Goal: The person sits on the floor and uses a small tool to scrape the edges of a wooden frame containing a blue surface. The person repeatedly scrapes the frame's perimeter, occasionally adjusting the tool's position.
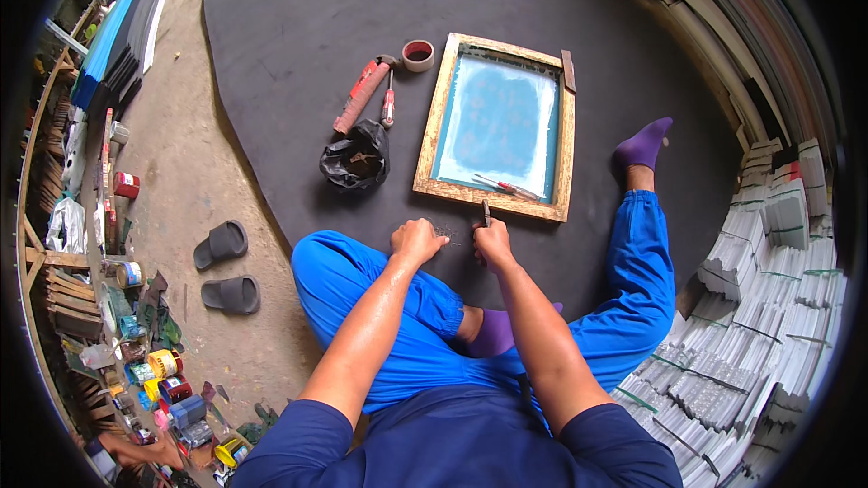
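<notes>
My right hand [494, 244] is closed round a dark-jawed tool that looks like pliers [486, 211]; its tip points away from me, close to the near edge of a wooden frame. My left hand [416, 240] is curled low over the mat, thumb toward the right; whatever its fingers may hold is hidden. Tiny dark bits [445, 239] lie on the mat between my hands. The worn wooden screen frame [495, 200] carries a blue mesh with a whitish border. A slim red-and-white tool [509, 187] rests across the mesh at its near end.
Left of the frame lie a red-handled hammer [362, 99], a screwdriver [388, 104], a tape roll [418, 56] and a crumpled black plastic bag [355, 158]. My legs border the dark mat [298, 27]. Sandals [226, 269] and paint cans [165, 363] are left; bundled white stacks [723, 343], right.
</notes>
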The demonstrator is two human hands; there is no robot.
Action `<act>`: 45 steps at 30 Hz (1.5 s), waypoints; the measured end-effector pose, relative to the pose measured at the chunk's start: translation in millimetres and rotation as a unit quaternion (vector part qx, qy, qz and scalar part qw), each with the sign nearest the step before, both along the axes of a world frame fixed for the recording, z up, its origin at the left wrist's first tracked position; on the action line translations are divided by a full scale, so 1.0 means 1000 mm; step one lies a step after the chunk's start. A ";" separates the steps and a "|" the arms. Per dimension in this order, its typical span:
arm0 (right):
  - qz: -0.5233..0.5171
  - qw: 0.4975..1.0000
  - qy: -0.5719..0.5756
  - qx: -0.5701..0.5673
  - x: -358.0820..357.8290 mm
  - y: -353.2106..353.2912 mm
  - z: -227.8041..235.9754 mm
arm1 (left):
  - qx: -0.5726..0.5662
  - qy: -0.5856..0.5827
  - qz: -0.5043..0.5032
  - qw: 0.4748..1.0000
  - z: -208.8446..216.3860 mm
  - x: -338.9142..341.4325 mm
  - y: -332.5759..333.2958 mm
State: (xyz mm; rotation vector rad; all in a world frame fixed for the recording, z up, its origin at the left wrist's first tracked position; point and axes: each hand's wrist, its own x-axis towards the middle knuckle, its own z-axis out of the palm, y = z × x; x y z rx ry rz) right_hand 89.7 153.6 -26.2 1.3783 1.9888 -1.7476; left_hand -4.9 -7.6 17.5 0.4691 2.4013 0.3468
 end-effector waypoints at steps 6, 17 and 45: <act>0.023 0.973 0.086 -0.214 0.017 0.010 0.003 | 0.121 0.033 0.035 0.991 -0.011 0.002 -0.009; 0.215 0.950 0.000 -0.226 0.026 -0.020 0.030 | 0.174 0.117 -0.039 0.977 -0.029 0.005 -0.012; 0.060 0.993 -0.071 -0.076 -0.014 0.033 0.020 | -0.009 0.044 -0.032 0.998 -0.016 0.000 -0.010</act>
